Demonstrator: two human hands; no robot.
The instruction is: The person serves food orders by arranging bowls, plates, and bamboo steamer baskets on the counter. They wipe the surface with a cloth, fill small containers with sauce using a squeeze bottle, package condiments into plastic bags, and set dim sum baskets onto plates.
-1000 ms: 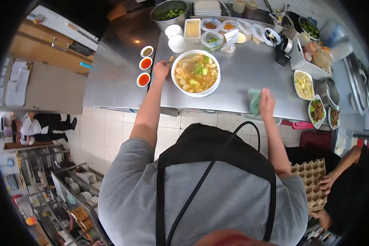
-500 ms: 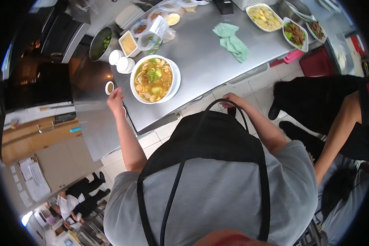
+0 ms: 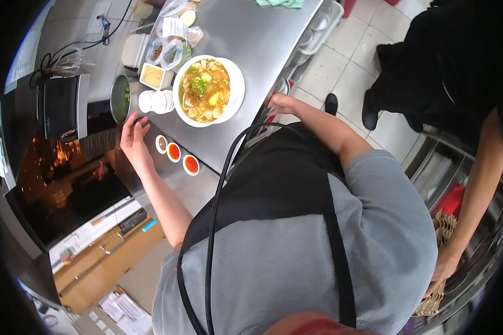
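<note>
My left hand [image 3: 134, 139] is raised beside three small sauce cups, its fingers apart and nothing visible in them. Nearest it is a cup of brown sauce [image 3: 161, 144]; a cup of orange-red sauce [image 3: 174, 152] and a cup of red sauce [image 3: 191, 164] follow in a row. A large white bowl of soup [image 3: 205, 92], topped with chopped greens, stands on a white plate [image 3: 237, 92]. By the bowl lie stacked small white cups or lids [image 3: 156, 101]. My right hand [image 3: 280, 104] is at the counter's front edge, its fingertips partly hidden.
A steel pot [image 3: 119, 99] with greens, a white tub of pale food [image 3: 152, 76] and clear plastic containers [image 3: 172, 53] line the steel counter [image 3: 257, 50]. Dishes fill a bin [image 3: 324, 25] below it. Another person's hand [image 3: 444, 265] is by a woven basket [image 3: 430, 301] at right.
The view has turned and shifted. My left hand has come away from the sauce cups and its fingers have spread. All three cups now show. My right hand has reached to the counter's edge.
</note>
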